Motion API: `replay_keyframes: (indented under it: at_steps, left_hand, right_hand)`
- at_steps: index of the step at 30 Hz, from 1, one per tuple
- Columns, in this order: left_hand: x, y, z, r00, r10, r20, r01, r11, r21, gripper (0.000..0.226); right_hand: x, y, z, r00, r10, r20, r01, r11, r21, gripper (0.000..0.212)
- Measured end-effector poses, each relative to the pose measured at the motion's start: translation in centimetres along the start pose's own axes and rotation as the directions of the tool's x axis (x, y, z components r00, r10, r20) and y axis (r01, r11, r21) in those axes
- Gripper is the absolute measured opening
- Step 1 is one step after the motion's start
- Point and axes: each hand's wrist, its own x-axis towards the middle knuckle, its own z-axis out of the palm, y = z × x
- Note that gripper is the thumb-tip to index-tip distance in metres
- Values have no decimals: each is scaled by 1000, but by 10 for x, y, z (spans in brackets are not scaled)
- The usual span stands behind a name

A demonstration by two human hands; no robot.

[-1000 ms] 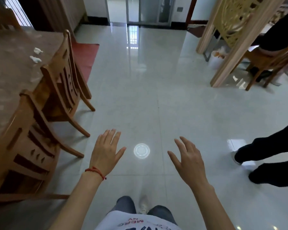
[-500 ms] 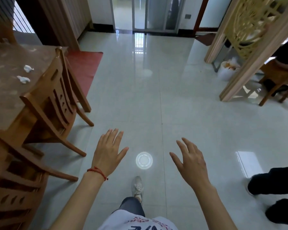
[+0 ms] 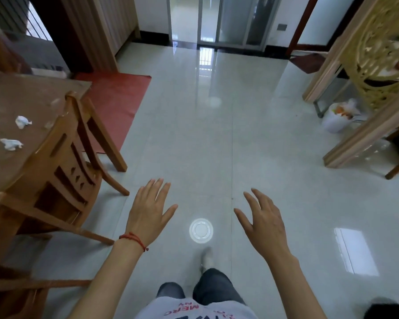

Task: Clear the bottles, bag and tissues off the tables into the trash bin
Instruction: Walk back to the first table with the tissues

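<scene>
Tissues [image 3: 22, 122] on the tabletop [image 3: 14, 100] have drawn nearer, up-left of the left hand [image 3: 148, 214], as the person walks; both hands' grip, right hand [image 3: 264, 223] included, stays apart and empty.

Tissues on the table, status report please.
Left hand and right hand open, empty. Two tissues on table, untouched. Chair stands between.

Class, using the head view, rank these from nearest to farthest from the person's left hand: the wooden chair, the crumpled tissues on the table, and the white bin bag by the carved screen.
From the left hand:
1. Wooden chair, just to its left.
2. Crumpled tissues, farther left on the table.
3. White bin bag, far right across the floor.
</scene>
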Motion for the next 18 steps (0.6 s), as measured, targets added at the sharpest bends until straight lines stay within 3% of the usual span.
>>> replay_keyframes:
  at_steps: [9,14,18]
  left_hand:
    - [115,-24,-5,984,-176,-9,176,984,-27,69]
    - [169,-37,-18,952,-302,-47,300,952,-56,76]
    - [190,-51,-23,904,-422,-69,411,902,-129,67]
  right_hand:
    - [168,2,29,985,-160,66,159,987,23,57]
    - [264,-9,36,950,-295,104,293,955,38,57]
    - [317,-26,47,908,-392,146,388,920,56,59]
